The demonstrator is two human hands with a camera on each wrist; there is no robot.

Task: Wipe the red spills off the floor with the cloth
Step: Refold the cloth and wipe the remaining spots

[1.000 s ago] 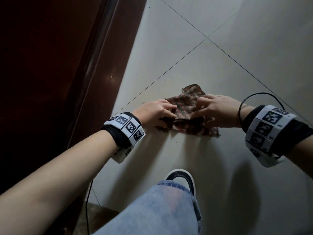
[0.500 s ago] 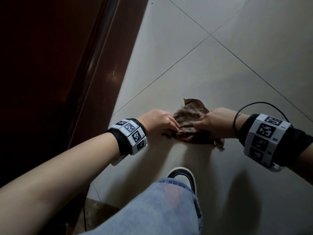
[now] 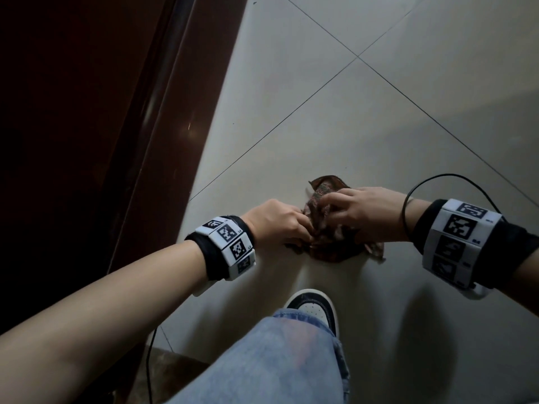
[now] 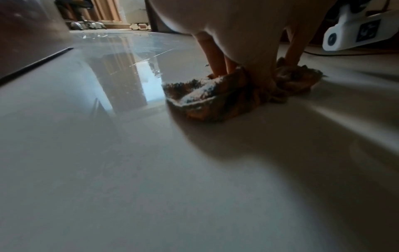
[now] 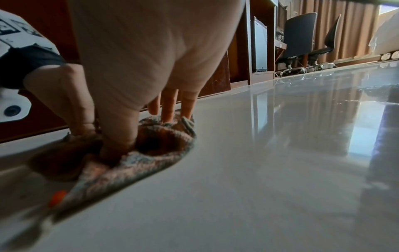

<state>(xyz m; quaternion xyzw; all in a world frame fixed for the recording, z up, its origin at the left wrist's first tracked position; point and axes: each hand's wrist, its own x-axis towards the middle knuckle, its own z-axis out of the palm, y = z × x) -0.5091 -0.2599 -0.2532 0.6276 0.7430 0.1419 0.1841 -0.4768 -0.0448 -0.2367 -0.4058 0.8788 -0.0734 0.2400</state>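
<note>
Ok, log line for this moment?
cloth bunched on floor | left hand grips it | right hand grips it | red spot beside cloth

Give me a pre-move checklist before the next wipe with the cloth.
1. Left hand grips the cloth: ok.
2. Right hand grips the cloth: ok.
3. Cloth touching the floor: ok.
4. Cloth spread flat for wiping: not ok, it is bunched.
5. Red spill all gone: not ok, an orange-red spot shows by the cloth's edge.
6. Shoe apart from the cloth: ok.
</note>
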